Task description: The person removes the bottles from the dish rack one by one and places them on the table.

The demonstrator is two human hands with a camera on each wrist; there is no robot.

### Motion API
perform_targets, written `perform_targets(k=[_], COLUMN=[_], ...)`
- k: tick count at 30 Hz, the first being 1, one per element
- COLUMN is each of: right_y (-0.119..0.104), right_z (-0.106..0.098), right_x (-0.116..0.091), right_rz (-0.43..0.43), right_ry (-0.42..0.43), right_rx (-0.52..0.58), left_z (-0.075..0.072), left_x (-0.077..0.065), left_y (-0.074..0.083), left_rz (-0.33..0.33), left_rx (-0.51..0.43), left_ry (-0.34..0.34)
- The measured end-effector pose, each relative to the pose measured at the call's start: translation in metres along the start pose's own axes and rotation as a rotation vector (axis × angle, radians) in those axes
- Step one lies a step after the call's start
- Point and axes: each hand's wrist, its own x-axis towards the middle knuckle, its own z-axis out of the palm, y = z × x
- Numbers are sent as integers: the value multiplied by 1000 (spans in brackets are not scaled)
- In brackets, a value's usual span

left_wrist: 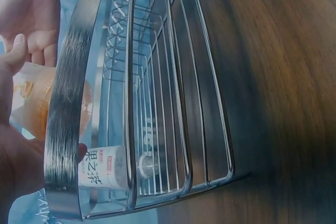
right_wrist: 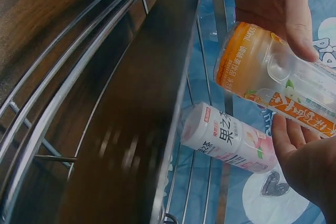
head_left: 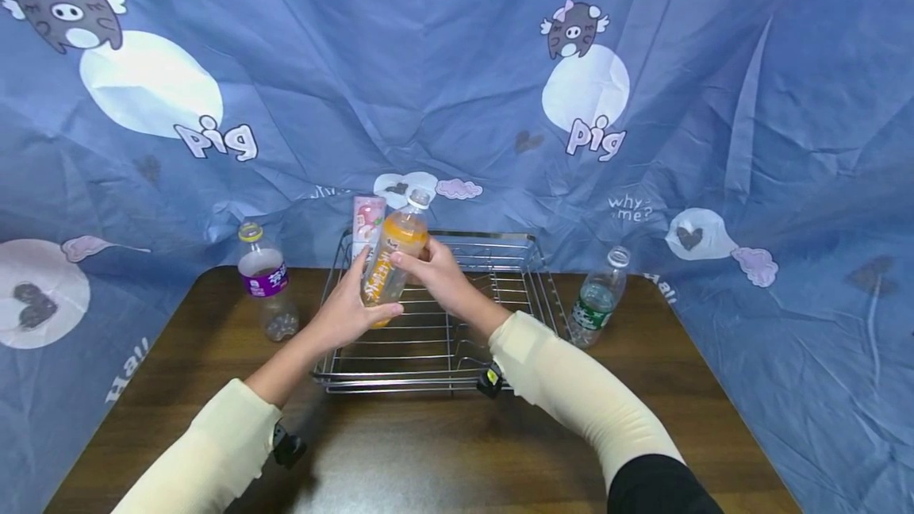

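Observation:
Both hands hold a clear plastic bottle (head_left: 391, 272) with an orange label, raised over the wire dish rack (head_left: 400, 384) and tilted with its pale cap up to the right. My left hand (head_left: 350, 304) grips the lower part, thumb across the front. The right hand (head_left: 444, 280) pinches it higher up, its thumb on the front and fingers around the far side. Close behind, a pink-and-white bottle (right_wrist: 231, 140) with a peach picture stands at the rack's back left corner; in the left wrist view, a left fingertip overlaps it.
Left of the rack stands a bottle (head_left: 267, 284) with a purple label and yellow cap. On the right is a clear bottle (head_left: 597, 300) with a green label, leaning in this view. The wooden table (head_left: 400, 450) ends at a blue patterned cloth (head_left: 443, 86).

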Motion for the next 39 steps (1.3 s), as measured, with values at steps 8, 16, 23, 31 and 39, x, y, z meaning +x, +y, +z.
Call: perform_targets(k=[8, 16, 23, 31, 39], right_y=[1, -1, -3, -1, 0], right_z=[2, -1, -5, -8, -12], right_x=[-2, -5, -9, -11, -13], right_rz=[-11, -1, -29, -37, -51], right_ry=[11, 28, 14, 9, -3], right_rx=[8, -24, -127, -119, -75], left_z=[5, 10, 13, 10, 4], left_x=[2, 4, 3, 0, -3], left_y=[1, 4, 4, 3, 2], left_rz=[-9, -22, -54, -60, -62], left_rx=[8, 23, 46, 37, 52], left_ry=[16, 27, 40, 51, 85])
